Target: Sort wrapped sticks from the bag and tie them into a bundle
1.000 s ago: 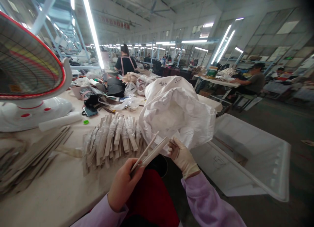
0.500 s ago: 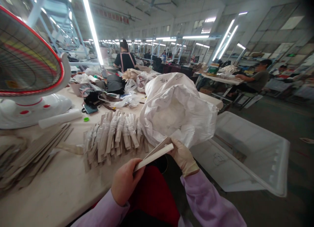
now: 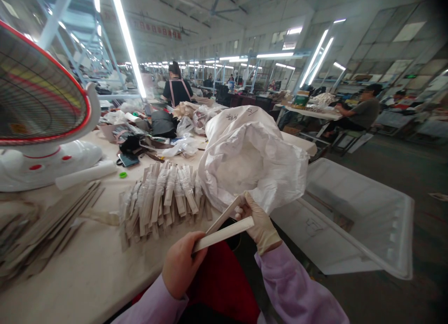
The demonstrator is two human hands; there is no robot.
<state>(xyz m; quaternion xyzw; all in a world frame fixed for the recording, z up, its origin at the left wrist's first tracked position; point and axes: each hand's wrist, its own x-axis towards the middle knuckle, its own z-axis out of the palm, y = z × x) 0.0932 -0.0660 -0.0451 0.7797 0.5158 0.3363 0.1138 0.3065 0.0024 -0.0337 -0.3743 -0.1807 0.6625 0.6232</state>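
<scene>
My bare left hand pinches the near end of a few thin pale strips held over my lap. My gloved right hand grips their far end, where the strips fan apart slightly. Just beyond them lies a big white woven sack, open towards me. On the table to the left rests a row of several bundles of similar strips, wrapped in white.
A white and red fan stands at the far left, loose flat strips in front of it. A clear plastic bin sits low on the right. Bags and clutter lie farther back. Other people work at distant tables.
The strips were tilted steeply and spread apart; now they lie flatter and closer together between both hands. My right hand has shifted slightly down along their far end.
</scene>
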